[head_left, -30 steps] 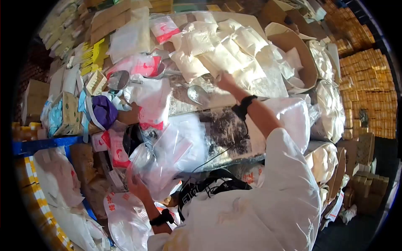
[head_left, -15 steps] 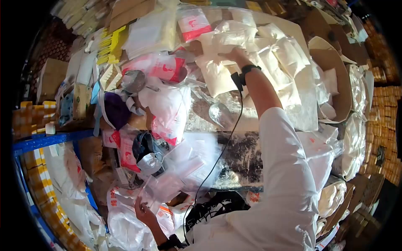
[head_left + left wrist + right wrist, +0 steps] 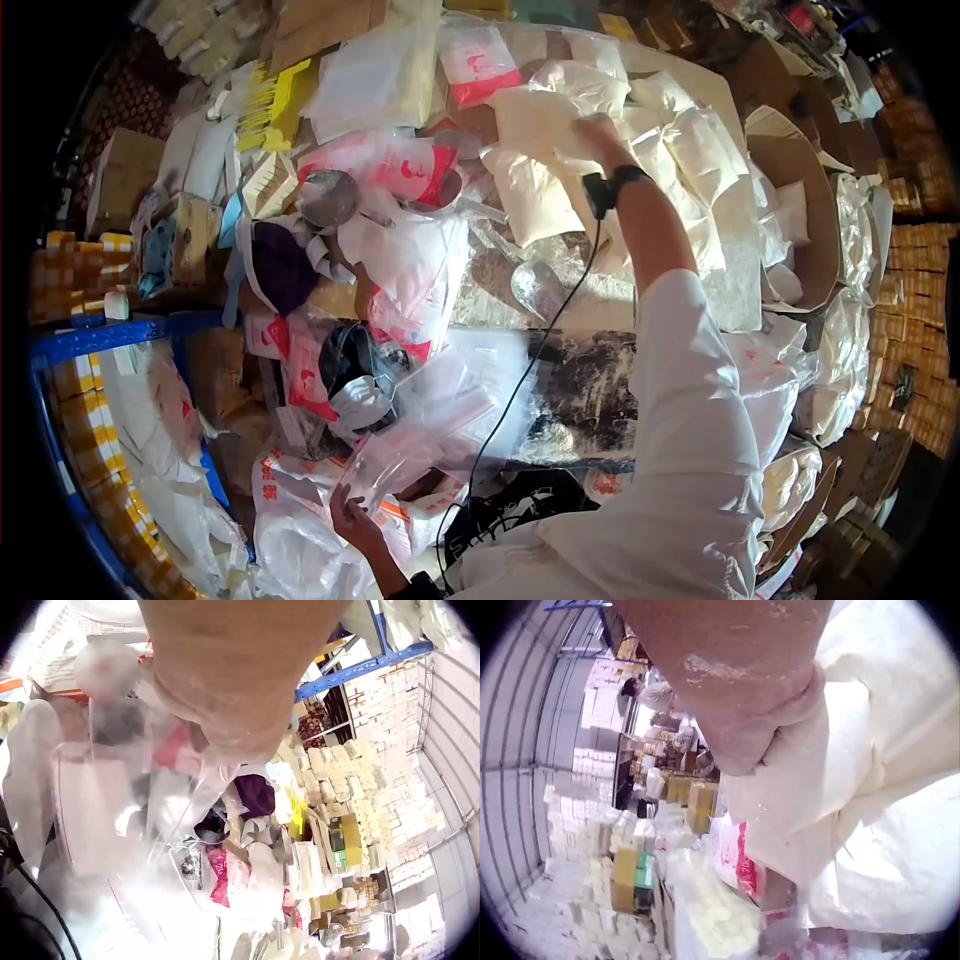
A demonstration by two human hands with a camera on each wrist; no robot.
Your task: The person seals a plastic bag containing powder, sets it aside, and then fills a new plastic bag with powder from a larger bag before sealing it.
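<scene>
My left hand (image 3: 355, 522) grips the edge of several clear plastic bags (image 3: 405, 455) low in front of my body. In the left wrist view, the transparent film (image 3: 112, 817) spreads below the hand, some of it with a reddish seal line. My right hand (image 3: 600, 138) is over a plump cream-coloured bag (image 3: 535, 115) at the near left of a pile of such bags (image 3: 690, 150). Its fingers are blurred in the head view; in the right wrist view, the palm side lies against the pale bag (image 3: 810, 772) and the fingertips are hidden.
A clear scoop (image 3: 538, 288) lies on the powder-dusted tabletop (image 3: 590, 385). To the left are a metal scoop (image 3: 328, 197), red-and-white packets (image 3: 395, 165) and a purple cloth (image 3: 282, 265). A cardboard drum (image 3: 800, 165) stands at the right; a black cable (image 3: 512, 395) crosses the table.
My right hand has moved farther up the table onto the cream bags, then slightly right. My left hand has dropped a little nearer my body, keeping the clear bags. The head view has shifted.
</scene>
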